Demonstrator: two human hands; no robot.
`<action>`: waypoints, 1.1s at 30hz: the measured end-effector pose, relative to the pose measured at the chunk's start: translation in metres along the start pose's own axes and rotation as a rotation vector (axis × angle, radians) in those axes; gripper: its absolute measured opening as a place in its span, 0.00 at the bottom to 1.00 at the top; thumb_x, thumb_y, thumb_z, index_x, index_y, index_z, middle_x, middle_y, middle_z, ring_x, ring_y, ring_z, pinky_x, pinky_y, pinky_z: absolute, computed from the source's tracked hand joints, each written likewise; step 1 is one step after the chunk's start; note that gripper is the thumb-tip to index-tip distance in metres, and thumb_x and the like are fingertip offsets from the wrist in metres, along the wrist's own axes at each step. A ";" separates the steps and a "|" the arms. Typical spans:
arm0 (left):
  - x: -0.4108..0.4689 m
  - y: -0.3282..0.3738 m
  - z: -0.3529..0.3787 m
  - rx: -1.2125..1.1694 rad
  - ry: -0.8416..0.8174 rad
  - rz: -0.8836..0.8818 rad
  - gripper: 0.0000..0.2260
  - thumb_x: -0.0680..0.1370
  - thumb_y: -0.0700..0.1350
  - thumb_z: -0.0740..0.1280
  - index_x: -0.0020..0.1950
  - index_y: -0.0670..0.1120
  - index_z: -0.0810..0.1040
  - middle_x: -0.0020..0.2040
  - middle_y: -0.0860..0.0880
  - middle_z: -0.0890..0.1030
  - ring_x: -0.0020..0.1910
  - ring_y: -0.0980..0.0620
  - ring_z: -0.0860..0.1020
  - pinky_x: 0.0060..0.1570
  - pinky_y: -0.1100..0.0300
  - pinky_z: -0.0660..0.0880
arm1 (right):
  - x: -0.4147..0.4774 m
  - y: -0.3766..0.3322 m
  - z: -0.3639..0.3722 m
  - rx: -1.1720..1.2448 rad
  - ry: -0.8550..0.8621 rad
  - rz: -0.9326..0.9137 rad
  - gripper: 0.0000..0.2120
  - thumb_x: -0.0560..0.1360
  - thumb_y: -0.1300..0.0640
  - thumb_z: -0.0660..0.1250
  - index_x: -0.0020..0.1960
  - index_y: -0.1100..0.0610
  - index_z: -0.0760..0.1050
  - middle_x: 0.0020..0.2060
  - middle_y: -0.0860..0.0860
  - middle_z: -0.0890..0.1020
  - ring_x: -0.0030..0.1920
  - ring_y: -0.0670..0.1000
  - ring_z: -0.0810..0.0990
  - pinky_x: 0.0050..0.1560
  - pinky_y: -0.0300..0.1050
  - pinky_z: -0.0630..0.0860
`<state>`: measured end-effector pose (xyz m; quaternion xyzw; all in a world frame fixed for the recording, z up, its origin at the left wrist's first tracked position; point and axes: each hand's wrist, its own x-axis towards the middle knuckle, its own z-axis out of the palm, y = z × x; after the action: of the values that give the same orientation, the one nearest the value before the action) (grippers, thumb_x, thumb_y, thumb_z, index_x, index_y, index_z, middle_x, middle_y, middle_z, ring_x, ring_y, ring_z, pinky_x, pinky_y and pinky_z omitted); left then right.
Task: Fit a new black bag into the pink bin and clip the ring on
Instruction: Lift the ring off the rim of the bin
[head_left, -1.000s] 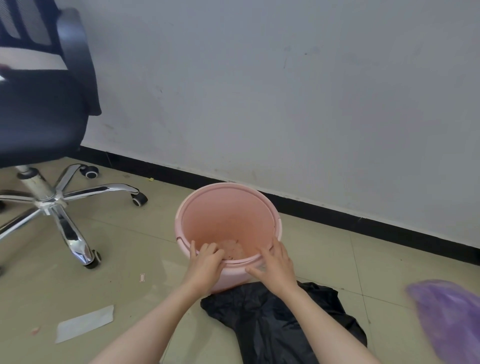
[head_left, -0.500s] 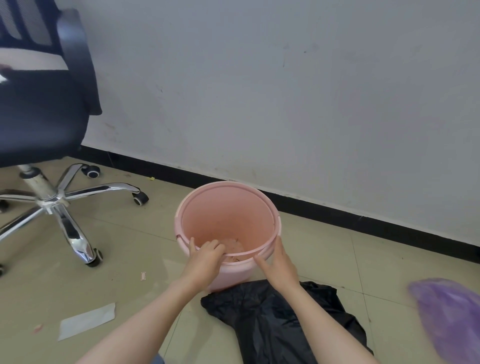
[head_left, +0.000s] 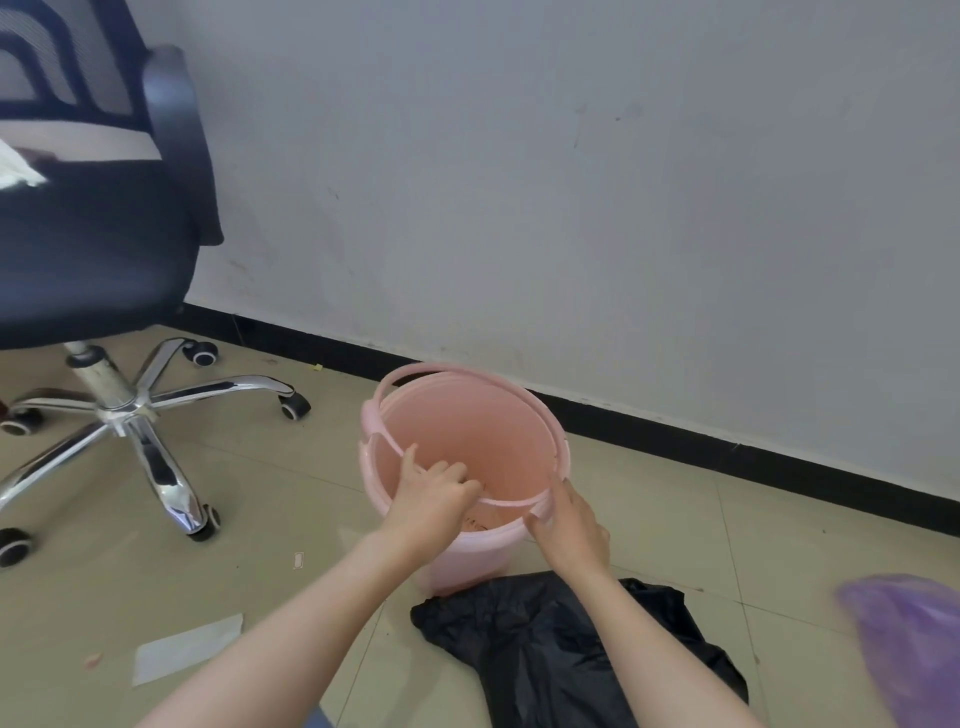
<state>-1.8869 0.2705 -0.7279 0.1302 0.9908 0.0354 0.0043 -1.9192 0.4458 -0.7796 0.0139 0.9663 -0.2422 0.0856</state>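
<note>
Pink ring lifted clear of the bin rim on a tiled floor by a grey wall.

A smooth round pink bin (head_left: 467, 452) is stood on glossy beige tiles (head_left: 260, 499); a crumpled black bag (head_left: 561, 639) is laid just before it. The thin plastic ring (head_left: 415, 376) is gripped by the left hand (head_left: 434, 493) and pinched by the right hand (head_left: 569, 525).

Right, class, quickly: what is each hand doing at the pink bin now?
Left hand: closed on the ring, lifting it off the pink bin.
Right hand: on the ring's near right edge; grip cannot be told.
</note>
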 end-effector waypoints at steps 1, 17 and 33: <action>0.002 0.001 -0.006 0.102 0.042 0.068 0.08 0.66 0.33 0.68 0.41 0.43 0.80 0.34 0.48 0.71 0.41 0.45 0.75 0.64 0.30 0.61 | -0.001 0.002 -0.001 0.005 -0.004 -0.010 0.28 0.77 0.49 0.60 0.73 0.47 0.52 0.71 0.48 0.66 0.69 0.54 0.66 0.64 0.55 0.68; -0.011 0.013 0.016 0.073 0.690 0.030 0.19 0.71 0.43 0.57 0.63 0.44 0.68 0.64 0.41 0.66 0.63 0.41 0.66 0.56 0.39 0.73 | 0.002 0.013 -0.031 0.243 0.082 -0.233 0.14 0.78 0.57 0.61 0.63 0.56 0.74 0.62 0.54 0.77 0.61 0.53 0.74 0.56 0.42 0.68; -0.042 -0.018 0.073 -0.336 0.038 -0.488 0.35 0.78 0.56 0.56 0.76 0.44 0.40 0.77 0.41 0.46 0.76 0.45 0.45 0.74 0.50 0.50 | 0.020 0.028 -0.055 0.615 0.191 0.033 0.20 0.81 0.50 0.53 0.61 0.62 0.73 0.57 0.57 0.79 0.59 0.55 0.75 0.52 0.43 0.67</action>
<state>-1.8500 0.2474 -0.8018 -0.1149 0.9731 0.1992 0.0155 -1.9455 0.4957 -0.7484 0.0775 0.8512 -0.5190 -0.0097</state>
